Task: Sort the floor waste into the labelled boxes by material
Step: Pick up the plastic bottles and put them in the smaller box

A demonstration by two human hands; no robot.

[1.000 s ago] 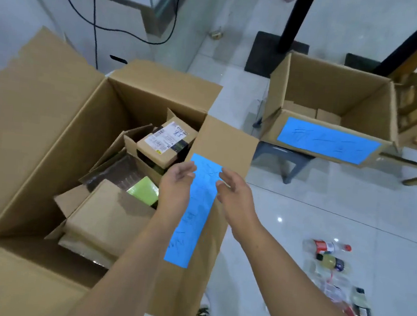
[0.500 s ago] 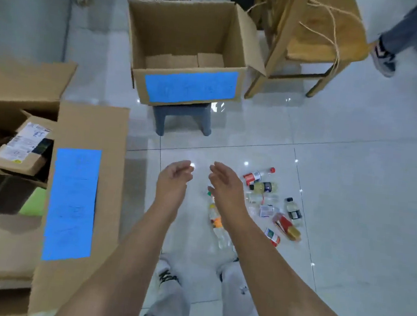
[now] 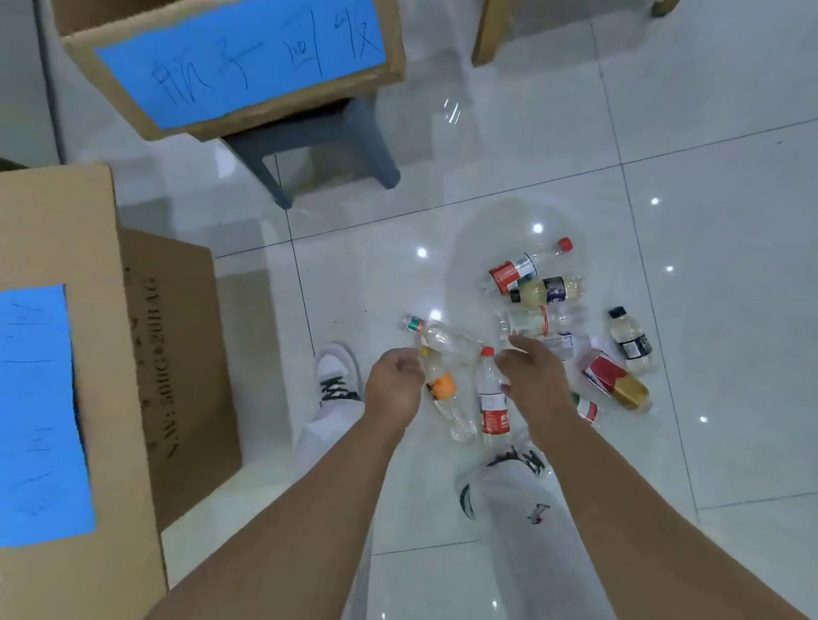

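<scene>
Several plastic bottles lie scattered on the white tiled floor; among them a clear bottle with a green cap, one with an orange label and one with a red label and red cap. My left hand hovers over the orange-label bottle with fingers loosely curled, holding nothing. My right hand hangs over the pile, fingers apart, empty. A cardboard box with a blue handwritten label sits on a grey stool at upper left. A second labelled cardboard box stands at the left edge.
A wooden chair leg rises at the top centre. My white shoes and light trousers stand just before the bottles. Further bottles, including a dark-capped one and a red-and-gold one, lie to the right.
The view swung from the left cardboard box down to the bottle pile on the floor. Both hands dropped toward the bottles, still empty.
</scene>
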